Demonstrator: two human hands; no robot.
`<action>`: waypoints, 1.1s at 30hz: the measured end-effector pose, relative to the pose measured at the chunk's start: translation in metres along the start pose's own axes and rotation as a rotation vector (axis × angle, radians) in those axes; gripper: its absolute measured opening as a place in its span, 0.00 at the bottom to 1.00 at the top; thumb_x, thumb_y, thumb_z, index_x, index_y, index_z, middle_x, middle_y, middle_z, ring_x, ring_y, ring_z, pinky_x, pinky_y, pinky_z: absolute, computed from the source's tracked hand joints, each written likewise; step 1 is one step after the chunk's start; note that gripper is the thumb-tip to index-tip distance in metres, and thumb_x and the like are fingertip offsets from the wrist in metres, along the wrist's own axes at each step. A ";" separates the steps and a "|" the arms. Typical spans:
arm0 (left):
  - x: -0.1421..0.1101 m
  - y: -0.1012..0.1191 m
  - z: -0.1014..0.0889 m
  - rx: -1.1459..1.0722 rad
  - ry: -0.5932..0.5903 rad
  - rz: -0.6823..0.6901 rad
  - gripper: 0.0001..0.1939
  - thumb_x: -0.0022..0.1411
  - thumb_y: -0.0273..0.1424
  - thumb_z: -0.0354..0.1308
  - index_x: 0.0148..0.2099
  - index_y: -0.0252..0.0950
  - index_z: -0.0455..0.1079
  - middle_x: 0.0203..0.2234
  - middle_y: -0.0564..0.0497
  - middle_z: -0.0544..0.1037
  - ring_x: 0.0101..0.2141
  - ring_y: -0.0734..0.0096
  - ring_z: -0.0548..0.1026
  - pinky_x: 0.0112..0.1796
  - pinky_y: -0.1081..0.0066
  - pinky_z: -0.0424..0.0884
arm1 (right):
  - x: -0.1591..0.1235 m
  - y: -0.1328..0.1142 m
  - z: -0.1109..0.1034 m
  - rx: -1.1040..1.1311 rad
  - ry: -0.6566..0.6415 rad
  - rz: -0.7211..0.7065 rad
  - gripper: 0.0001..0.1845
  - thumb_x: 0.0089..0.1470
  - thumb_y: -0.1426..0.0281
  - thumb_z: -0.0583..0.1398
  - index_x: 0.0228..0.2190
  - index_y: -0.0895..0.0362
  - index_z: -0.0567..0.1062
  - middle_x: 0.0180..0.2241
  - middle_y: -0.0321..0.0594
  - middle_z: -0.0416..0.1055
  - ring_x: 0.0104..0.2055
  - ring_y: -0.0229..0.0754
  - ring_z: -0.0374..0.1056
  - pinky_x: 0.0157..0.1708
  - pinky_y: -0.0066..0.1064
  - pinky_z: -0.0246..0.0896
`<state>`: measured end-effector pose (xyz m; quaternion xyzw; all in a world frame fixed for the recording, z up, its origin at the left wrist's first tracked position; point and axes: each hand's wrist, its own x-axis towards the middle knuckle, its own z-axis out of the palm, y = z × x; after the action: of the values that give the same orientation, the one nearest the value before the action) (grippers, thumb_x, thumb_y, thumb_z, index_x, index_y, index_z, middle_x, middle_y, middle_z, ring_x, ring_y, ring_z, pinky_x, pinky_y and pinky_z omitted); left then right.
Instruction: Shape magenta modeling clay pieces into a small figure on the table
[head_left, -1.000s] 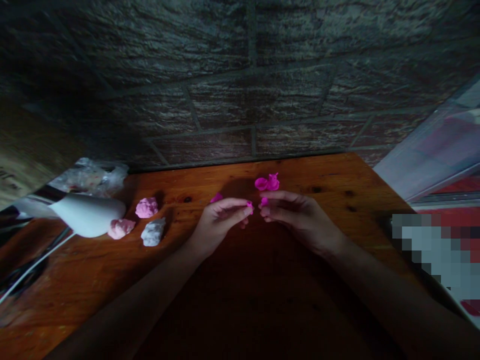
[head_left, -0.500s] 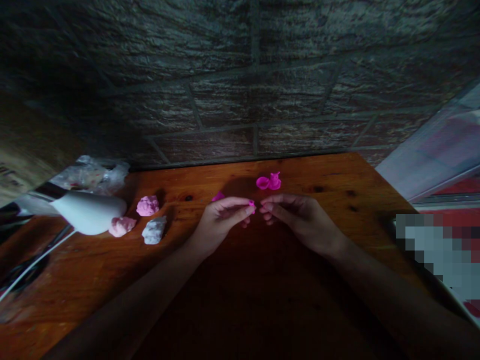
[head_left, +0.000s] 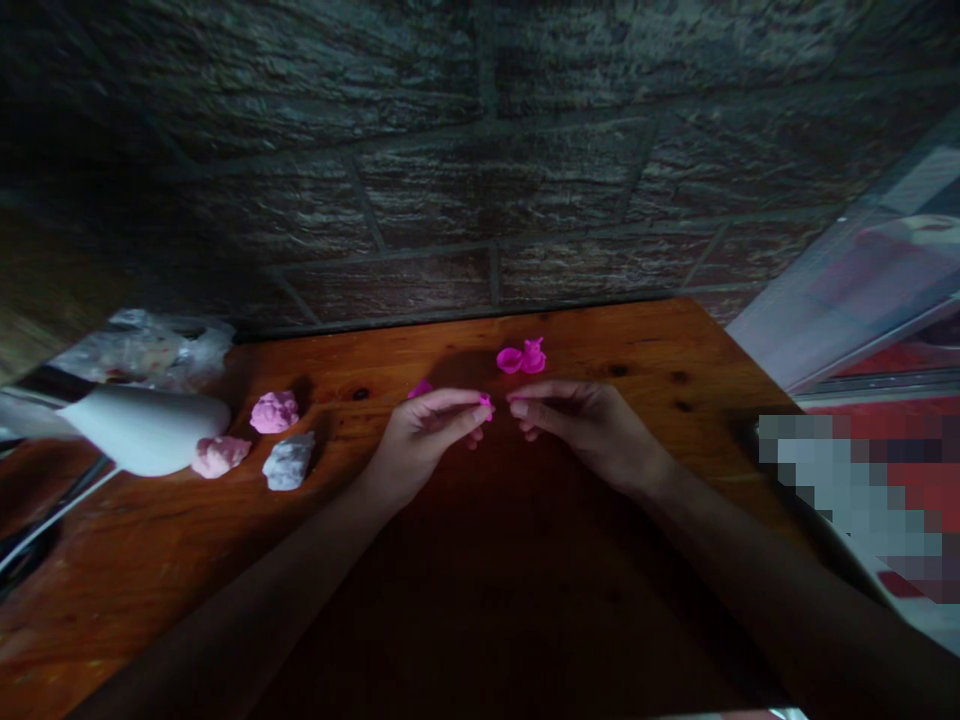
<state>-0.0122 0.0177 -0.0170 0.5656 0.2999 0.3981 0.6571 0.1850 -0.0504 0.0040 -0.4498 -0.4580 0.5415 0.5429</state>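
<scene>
My left hand point(head_left: 412, 445) pinches a small magenta piece of modelling clay point(head_left: 487, 406) between thumb and forefinger. Just to its right, my right hand point(head_left: 604, 430) has its thumb and forefinger pressed together. A trace of magenta shows at those fingertips, but most of it is hidden. The two hands are close but apart, held above the wooden table point(head_left: 465, 580). Beyond them stand a magenta cup shape point(head_left: 509, 361) and a small magenta figure point(head_left: 533, 356) with pointed bits on top, side by side. Another magenta piece point(head_left: 421, 388) is partly behind my left hand.
On the left lie a pink lump point(head_left: 274, 411), a paler pink lump point(head_left: 221, 456) and a grey-white lump point(head_left: 289, 462). Near them are a smooth white object point(head_left: 154, 430) with a cable and a clear plastic bag point(head_left: 150, 345). A stone-patterned wall point(head_left: 427, 210) borders the table's back.
The magenta bit in my right fingers showed clearly a second ago and is now almost hidden. My left hand keeps its piece. The whole view has shifted slightly.
</scene>
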 end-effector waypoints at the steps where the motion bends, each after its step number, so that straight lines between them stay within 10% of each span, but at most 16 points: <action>1: 0.000 0.000 0.000 0.001 0.002 -0.005 0.12 0.53 0.34 0.75 0.39 0.35 0.83 0.27 0.50 0.82 0.26 0.76 0.75 0.27 0.75 0.72 | 0.000 -0.001 0.000 -0.010 -0.012 0.012 0.17 0.46 0.55 0.74 0.32 0.54 0.85 0.27 0.35 0.78 0.29 0.35 0.70 0.34 0.31 0.71; 33: 0.000 0.000 0.001 -0.005 -0.010 -0.008 0.12 0.52 0.34 0.75 0.39 0.35 0.82 0.28 0.50 0.82 0.26 0.75 0.75 0.28 0.74 0.72 | 0.000 -0.002 0.002 0.056 0.032 0.106 0.17 0.41 0.56 0.76 0.28 0.56 0.85 0.27 0.37 0.81 0.27 0.35 0.76 0.31 0.30 0.76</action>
<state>-0.0117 0.0173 -0.0170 0.5648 0.2979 0.3932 0.6615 0.1834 -0.0504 0.0061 -0.4665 -0.4096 0.5747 0.5331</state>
